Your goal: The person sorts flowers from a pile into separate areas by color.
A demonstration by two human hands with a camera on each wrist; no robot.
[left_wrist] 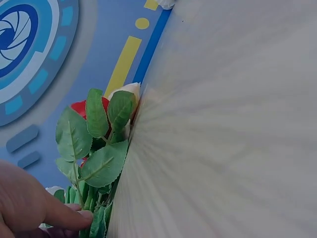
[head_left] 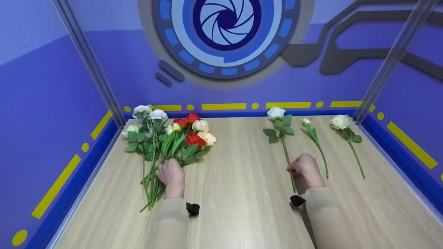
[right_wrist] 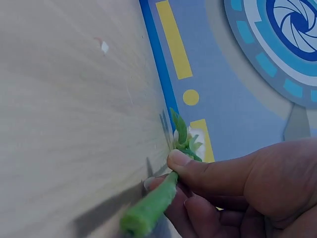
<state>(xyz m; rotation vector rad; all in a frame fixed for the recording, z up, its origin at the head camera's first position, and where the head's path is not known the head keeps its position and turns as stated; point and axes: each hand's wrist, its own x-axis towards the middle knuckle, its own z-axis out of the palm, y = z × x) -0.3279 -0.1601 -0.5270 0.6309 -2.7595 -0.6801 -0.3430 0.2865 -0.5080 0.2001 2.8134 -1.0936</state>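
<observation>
My left hand [head_left: 171,173] grips green stems in the bunch of artificial flowers [head_left: 152,138] on the left of the table. Red roses [head_left: 195,139], cream roses [head_left: 201,126] and white flowers [head_left: 158,114] make up that bunch. In the left wrist view, thumb and fingers close on the stems below the leaves [left_wrist: 105,163]; the exact number held is hidden. On the right, my right hand [head_left: 306,169] pinches the stem of a white rose [head_left: 276,113] between thumb and fingers. Its cut stem end [right_wrist: 141,218] points toward the right wrist camera.
A white tulip [head_left: 307,121] and another white rose [head_left: 340,122] lie to the right of my right hand. Printed blue walls [head_left: 228,93] enclose the wooden table [head_left: 238,193] at the back and both sides. A tiny white scrap [right_wrist: 104,47] lies on the tabletop.
</observation>
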